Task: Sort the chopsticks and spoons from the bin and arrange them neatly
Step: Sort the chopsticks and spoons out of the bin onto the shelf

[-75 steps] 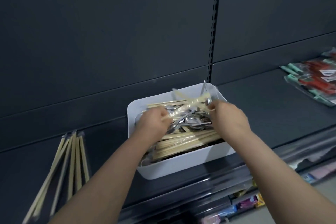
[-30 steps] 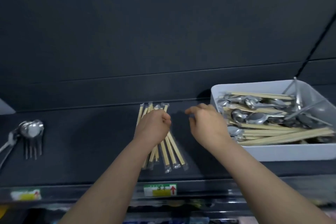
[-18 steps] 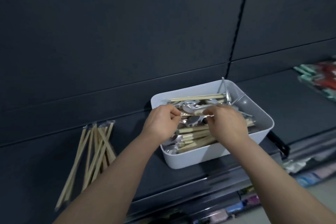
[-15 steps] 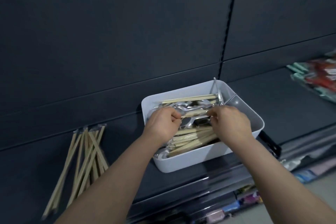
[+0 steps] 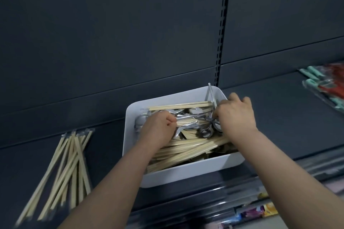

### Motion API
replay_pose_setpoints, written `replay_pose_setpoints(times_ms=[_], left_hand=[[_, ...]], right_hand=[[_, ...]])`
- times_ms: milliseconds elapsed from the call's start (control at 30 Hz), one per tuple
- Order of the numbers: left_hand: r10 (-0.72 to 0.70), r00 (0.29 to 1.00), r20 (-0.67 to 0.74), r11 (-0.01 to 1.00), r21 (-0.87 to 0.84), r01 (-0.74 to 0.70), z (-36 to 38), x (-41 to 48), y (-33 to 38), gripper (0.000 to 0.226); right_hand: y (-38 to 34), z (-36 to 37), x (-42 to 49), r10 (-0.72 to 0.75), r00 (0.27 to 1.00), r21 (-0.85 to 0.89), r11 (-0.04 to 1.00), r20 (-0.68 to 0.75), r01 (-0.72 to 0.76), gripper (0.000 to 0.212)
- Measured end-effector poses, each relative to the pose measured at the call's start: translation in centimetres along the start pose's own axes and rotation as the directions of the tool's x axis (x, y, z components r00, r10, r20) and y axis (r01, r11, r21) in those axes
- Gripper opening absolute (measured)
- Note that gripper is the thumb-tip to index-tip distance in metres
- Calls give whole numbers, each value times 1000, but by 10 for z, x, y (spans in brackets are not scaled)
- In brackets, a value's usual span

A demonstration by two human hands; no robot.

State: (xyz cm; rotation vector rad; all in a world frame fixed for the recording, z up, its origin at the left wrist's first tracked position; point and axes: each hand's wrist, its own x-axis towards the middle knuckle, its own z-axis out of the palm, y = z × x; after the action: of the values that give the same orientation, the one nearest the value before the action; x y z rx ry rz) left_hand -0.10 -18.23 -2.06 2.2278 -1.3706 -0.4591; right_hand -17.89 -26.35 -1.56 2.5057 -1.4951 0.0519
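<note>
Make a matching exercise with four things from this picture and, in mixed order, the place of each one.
Things:
1. white bin
2. sorted chopsticks
3. left hand
4. red and green packets

Places:
A. far right of the shelf
B. inside the bin, at its left part
C. middle of the shelf, near the front edge
D. on the shelf, left of the bin

Pairs: 1-C, 2-D, 3-B, 4-A

Bare forearms, seemingly no sleeves.
</note>
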Motion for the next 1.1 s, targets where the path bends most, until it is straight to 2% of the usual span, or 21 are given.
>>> replay_pose_setpoints(times_ms=[167, 300, 433, 600, 767, 833, 967, 1100], left_hand=[[-30, 1000, 4, 999, 36, 30, 8, 8, 9, 10], [-16, 998, -67, 996, 81, 21, 22, 15, 25, 19], [26, 999, 46, 982, 183, -34, 35, 20, 33, 17], [71, 991, 111, 946, 307, -102, 46, 25, 42, 43], [117, 984, 137, 896, 412, -164, 51, 26, 43, 22], [129, 987, 91, 912, 381, -154, 47, 25, 39, 16], [89, 996, -28, 990, 117, -85, 22, 23, 35, 13], [106, 953, -284, 993, -24, -117, -8, 15, 30, 6]], right_hand=[[25, -12, -4, 93, 995, -25, 995, 22, -93, 28], [34, -10, -9, 147, 989, 71, 987, 17, -148, 21], [33, -10, -12, 123, 992, 266, 955, 37, -128, 18], [24, -7, -16, 119, 988, 430, 890, 94, -149, 21], [19, -2, -11, 141, 986, 485, 858, 91, -168, 20], [15, 0, -6, 128, 986, 543, 823, 105, -165, 22], [6, -2, -1, 99, 981, 669, 719, 166, -186, 21], [-6, 1, 4, 90, 984, 725, 667, 151, -172, 18]])
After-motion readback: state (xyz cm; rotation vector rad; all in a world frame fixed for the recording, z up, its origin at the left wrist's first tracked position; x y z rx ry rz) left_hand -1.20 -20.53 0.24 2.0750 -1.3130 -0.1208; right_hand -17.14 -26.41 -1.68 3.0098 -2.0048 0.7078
